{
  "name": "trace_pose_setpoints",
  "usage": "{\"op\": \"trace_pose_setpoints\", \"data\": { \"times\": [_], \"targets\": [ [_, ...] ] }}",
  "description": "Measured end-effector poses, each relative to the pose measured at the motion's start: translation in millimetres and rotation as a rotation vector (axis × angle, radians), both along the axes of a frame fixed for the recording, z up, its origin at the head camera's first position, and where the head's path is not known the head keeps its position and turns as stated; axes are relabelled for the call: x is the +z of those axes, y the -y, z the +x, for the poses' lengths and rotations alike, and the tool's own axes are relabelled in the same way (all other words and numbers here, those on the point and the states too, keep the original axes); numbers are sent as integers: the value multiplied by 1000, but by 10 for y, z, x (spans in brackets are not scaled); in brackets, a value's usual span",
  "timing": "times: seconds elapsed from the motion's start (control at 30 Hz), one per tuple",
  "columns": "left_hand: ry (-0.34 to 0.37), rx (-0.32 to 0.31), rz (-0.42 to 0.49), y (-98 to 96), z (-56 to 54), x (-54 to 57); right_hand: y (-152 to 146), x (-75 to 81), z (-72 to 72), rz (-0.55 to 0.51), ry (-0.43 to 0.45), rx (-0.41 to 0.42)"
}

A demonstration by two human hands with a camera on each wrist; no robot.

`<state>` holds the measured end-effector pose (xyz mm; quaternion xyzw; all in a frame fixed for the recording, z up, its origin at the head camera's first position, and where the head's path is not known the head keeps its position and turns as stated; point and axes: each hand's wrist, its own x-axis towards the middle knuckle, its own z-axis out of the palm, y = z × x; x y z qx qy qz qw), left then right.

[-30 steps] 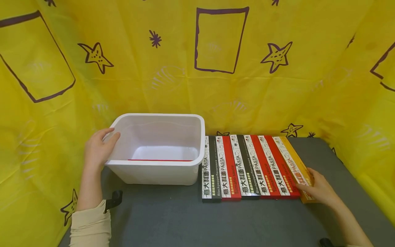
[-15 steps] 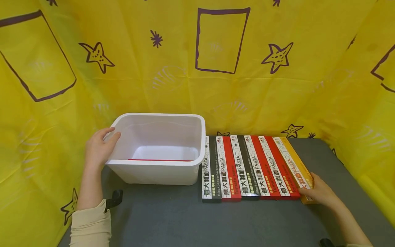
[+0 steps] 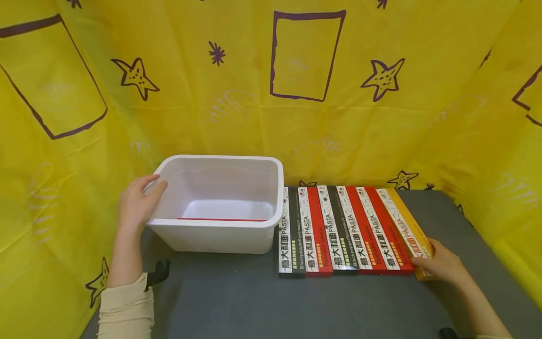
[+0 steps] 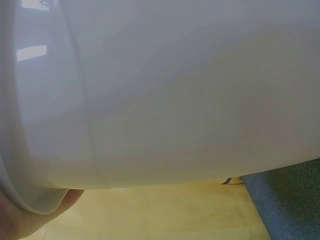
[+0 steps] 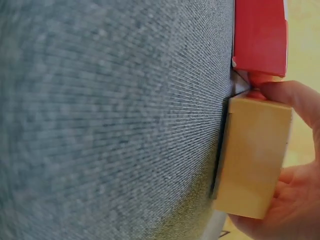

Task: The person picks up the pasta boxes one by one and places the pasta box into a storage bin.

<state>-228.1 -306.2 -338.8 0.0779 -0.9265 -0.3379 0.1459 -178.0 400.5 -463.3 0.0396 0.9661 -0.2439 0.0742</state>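
Note:
My left hand (image 3: pixel 137 202) holds the left rim of a white plastic bin (image 3: pixel 211 240), with the thumb at its inner side. A thin red edge (image 3: pixel 220 219) shows inside the bin just behind its front wall. Over at the right, my right hand (image 3: pixel 442 263) grips the near end of a yellow pasta box (image 3: pixel 406 212). In the right wrist view the thumb lies between this yellow box (image 5: pixel 252 160) and a red pasta box (image 5: pixel 260 37), fingers on the far side. The left wrist view is mostly filled by the bin's side (image 4: pixel 190 100).
Left of the yellow box lie several red and black pasta boxes (image 3: pixel 315 235) side by side, lettered "PASTA". The leftmost black box (image 3: pixel 296 249) lies close to the bin. A dark grey tabletop (image 3: pixel 254 306) is under everything. Yellow patterned cloth (image 3: pixel 241 122) hangs behind and at both sides.
My right hand has shifted slightly toward the near end of the yellow pasta box. My left hand keeps its hold on the bin's rim. The head view has drifted a little.

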Motion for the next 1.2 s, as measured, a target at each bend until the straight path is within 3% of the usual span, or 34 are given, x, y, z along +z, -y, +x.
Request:
{"op": "trace_pose_setpoints", "data": {
  "times": [0.2, 0.8, 1.2],
  "targets": [
    [-34, -2, -2, -18, 4, -1, 14, 31, 8, -9, -6, -58],
    [-51, -7, -1, -16, -13, -4, 219, 164, 107, -53, -192, -210],
    [-57, -7, -4, -5, -3, -8, 435, 422, 93, -115, -207, -201]
  ]
}}
